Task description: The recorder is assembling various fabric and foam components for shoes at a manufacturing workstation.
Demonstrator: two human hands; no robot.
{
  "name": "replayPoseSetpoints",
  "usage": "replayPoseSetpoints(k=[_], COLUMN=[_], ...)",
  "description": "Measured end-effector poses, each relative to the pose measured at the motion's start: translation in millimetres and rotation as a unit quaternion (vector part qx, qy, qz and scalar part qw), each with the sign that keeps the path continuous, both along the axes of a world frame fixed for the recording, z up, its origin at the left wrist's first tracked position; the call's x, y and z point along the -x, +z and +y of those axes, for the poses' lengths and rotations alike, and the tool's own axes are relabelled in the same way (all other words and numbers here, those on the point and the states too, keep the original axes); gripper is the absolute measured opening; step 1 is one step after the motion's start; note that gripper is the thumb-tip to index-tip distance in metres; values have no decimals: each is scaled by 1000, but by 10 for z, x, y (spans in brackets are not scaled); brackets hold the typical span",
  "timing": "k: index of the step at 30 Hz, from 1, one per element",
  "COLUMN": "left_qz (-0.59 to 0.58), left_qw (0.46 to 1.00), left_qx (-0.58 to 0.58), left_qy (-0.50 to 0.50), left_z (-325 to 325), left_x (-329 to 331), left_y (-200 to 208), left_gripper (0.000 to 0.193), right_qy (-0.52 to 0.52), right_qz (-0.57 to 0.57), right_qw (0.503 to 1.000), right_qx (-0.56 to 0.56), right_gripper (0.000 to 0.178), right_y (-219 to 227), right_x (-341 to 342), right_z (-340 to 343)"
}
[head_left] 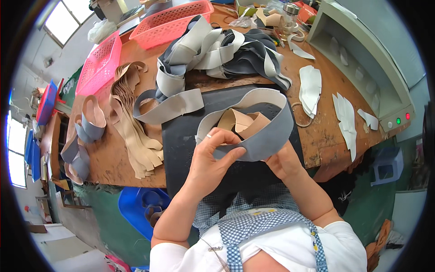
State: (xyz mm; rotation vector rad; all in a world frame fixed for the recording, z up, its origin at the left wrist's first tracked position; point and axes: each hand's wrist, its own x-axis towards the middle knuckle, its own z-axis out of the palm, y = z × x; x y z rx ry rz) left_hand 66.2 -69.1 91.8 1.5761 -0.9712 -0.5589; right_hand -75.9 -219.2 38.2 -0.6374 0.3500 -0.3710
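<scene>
Grey leather band curled between both hands, above black mat.

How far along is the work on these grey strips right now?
Done, it seems: a few curved grey-and-tan pieces lie at the bench's left end. In hand: the left hand and right hand hold a grey strip looped around a tan lining piece above the dark mat. Left: a tangled heap of grey strips and a stack of tan strips.

Grey strip pile behind mat
</scene>
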Motion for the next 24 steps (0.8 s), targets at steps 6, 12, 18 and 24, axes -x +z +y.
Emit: replayPoseSetpoints(k=[6,12,18,24], left_qz=[74,139,113,122], left_qw=[997,990,993,992], left_qx=[-10,11,-21,-24], left_qy=[21,36,15,16], left_z=[6,-11,-10,-9], left_x=[51,31,7,7], left_y=[25,37,53,60], left_gripper=[15,25,27,25], right_qy=[44,46,53,47], right_qz=[-45,-17,-6,1], right_qw=[998,998,998,999], right_qx=[26,28,25,20], right_gripper=[28,25,27,28], right_y=[-69,-21,-33,-47], right_x=[-5,-32,-45,-46], right_z=[-14,31,22,33])
